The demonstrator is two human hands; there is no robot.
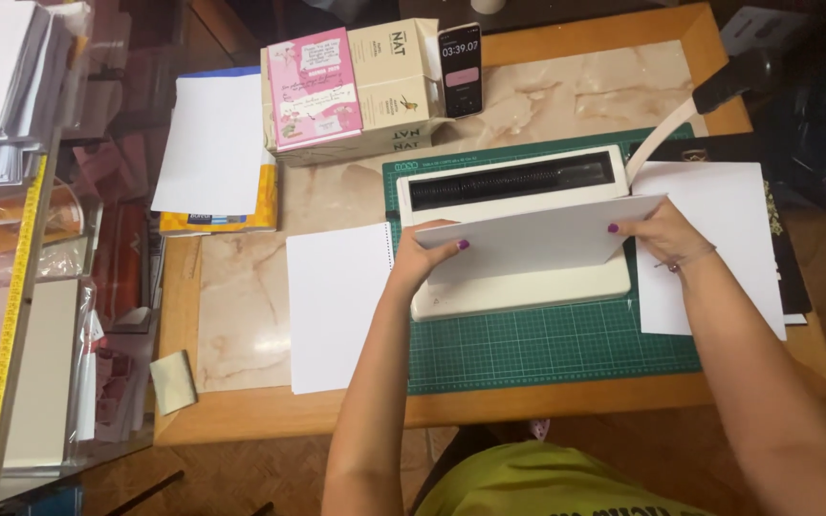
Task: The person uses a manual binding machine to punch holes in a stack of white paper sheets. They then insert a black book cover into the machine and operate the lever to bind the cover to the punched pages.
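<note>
Left hand: my left hand (424, 256) pinches the left end of the thin white sheet stack (537, 239), thumb on top, the other fingers hidden beneath the paper.
Right hand: my right hand (659, 232) grips the stack's right end, thumb over the near face; its remaining fingers are covered by the sheets.
Sheet stack: held tilted over the cream-coloured comb-binding machine (518, 234), its far edge by the machine's dark slot; whether that edge enters the slot I cannot tell.
Machine: it stands on the green gridded cutting mat (547, 349), towards the far right of the tabletop; its front deck is largely hidden by the stack, and its black-handled lever (728, 81) reaches out past the far right corner.
Punched page: a white punched sheet (335, 306) lies left of the machine, near the front edge.
Loose sheets: plain white paper (719, 239) lies right of the machine, partly hidden by my forearm.
Far edge: a black phone with a lit timer screen (459, 69) leans against a pale cardboard box (399, 81); beside it, a pink printed card (315, 88).
</note>
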